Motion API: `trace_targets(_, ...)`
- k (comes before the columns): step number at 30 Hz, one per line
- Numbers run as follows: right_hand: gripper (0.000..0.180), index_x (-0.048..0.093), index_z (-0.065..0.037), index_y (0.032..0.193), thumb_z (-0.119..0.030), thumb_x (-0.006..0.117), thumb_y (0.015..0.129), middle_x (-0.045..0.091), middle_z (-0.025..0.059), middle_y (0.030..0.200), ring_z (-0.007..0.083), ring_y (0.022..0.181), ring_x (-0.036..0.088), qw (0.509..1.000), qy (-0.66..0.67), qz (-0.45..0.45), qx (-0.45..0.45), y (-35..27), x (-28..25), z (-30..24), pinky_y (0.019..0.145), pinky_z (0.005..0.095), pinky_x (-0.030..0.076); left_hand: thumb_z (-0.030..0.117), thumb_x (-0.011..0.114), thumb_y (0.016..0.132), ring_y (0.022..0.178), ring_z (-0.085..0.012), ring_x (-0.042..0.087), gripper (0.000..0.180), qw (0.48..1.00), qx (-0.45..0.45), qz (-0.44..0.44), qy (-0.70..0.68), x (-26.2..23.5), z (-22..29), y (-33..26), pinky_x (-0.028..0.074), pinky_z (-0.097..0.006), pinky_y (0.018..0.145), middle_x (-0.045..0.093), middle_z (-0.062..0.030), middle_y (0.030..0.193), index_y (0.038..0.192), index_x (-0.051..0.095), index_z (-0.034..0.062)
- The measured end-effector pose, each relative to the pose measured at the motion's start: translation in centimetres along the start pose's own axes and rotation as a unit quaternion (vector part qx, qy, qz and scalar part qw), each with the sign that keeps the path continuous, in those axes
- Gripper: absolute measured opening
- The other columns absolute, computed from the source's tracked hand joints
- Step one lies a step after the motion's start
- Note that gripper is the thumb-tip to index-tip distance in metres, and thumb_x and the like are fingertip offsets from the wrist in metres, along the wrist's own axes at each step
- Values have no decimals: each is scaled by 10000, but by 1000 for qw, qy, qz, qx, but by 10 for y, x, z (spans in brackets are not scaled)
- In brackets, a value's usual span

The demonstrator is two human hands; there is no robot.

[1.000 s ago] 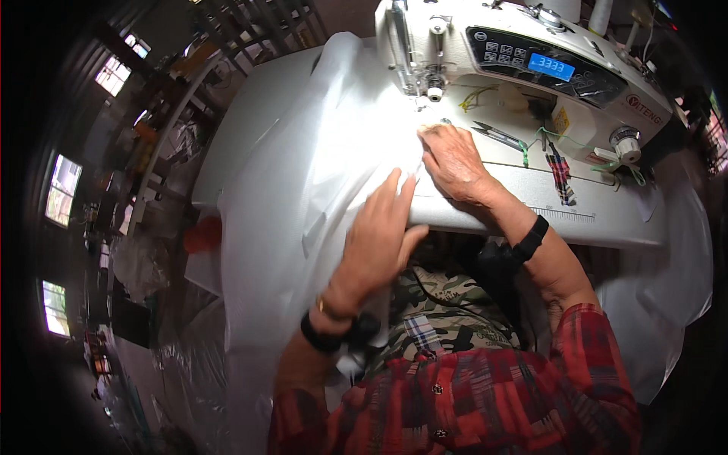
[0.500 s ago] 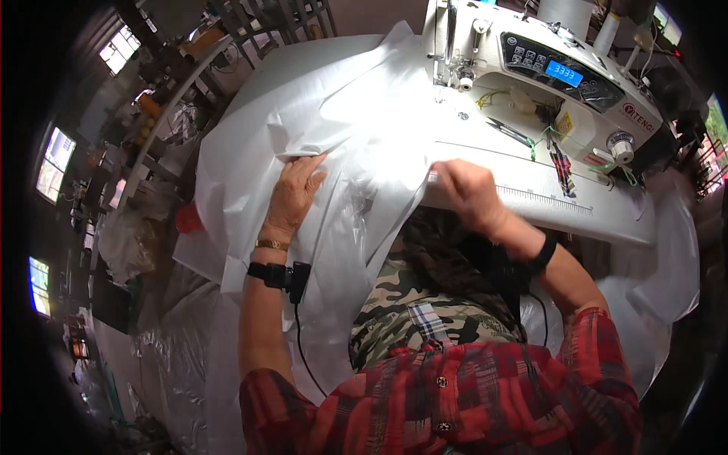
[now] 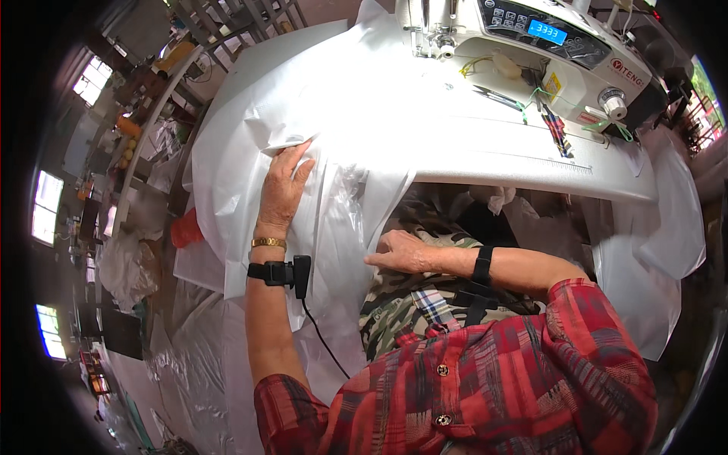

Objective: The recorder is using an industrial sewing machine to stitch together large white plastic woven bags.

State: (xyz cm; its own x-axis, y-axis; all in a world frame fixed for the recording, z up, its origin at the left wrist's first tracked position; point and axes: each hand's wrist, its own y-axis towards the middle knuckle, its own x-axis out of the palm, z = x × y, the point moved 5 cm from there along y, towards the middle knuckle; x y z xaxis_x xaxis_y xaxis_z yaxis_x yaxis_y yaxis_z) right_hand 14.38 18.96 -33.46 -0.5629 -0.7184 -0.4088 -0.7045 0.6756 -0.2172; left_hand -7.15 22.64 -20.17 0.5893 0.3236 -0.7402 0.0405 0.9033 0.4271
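1. Loosely spread, the left hand (image 3: 284, 189) lies on the white sheet (image 3: 227, 189) left of centre in the frame, its fingers pointing up toward a raised fold and its thumb apart from them.
2. The right hand (image 3: 403, 252) is near the centre of the frame, beside the sheet's lower right edge and over the camouflage-patterned cloth (image 3: 394, 303) on the person's lap; its fingers are bent, and I cannot tell whether they pinch the sheet. The two hands are well apart.
3. The sheet, thin and creased, runs from the top centre, over the worktable (image 3: 523, 152), down the left of centre toward the bottom; bright light washes out part of it.
4. A white sewing machine (image 3: 516, 42) with a lit blue display (image 3: 547, 32) fills the upper right.
5. Below its arm, dark snips (image 3: 497, 97) lie near a green cord (image 3: 525, 114) and a strip of plaid cloth (image 3: 556, 130).
6. On the left wrist sit a gold-coloured bracelet (image 3: 269, 243) and a black strap (image 3: 267, 272); another black band (image 3: 482, 265) circles the right forearm.
7. An orange-red object (image 3: 186, 229) shows left of the sheet.
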Motion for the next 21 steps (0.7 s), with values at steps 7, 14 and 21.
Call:
trace_targets(7, 432, 633, 71, 758, -319, 553, 927, 636, 159, 648, 289, 633, 642, 989, 99, 106, 9, -6, -1, 17, 656, 419, 510, 345, 557, 983, 1229, -306, 528, 422, 1000, 2, 1, 6, 1, 3, 0, 406, -398, 1070, 613, -144, 1285, 1303, 601, 74)
trace_targets(14, 293, 656, -2, 1004, -278, 563, 971, 655, 42, 861, 179, 825, 609, 888, 94, 319, -316, -141, -162, -92, 754, 271, 488, 359, 549, 989, 1259, -305, 518, 447, 999, -12, -6, -30, 4, 0, 10, 407, -386, 1074, 616, -147, 1285, 1299, 596, 41)
trace_targets(21, 308, 682, 19, 855, -262, 560, 880, 719, 134, 835, 307, 770, 679, 981, -155, 60, 102, -174, -184, 60, 706, 415, 518, 455, 639, 918, 1282, -311, 511, 578, 997, 8, -33, -64, 1, 0, 10, 392, -385, 1088, 589, -165, 1323, 1304, 588, 29)
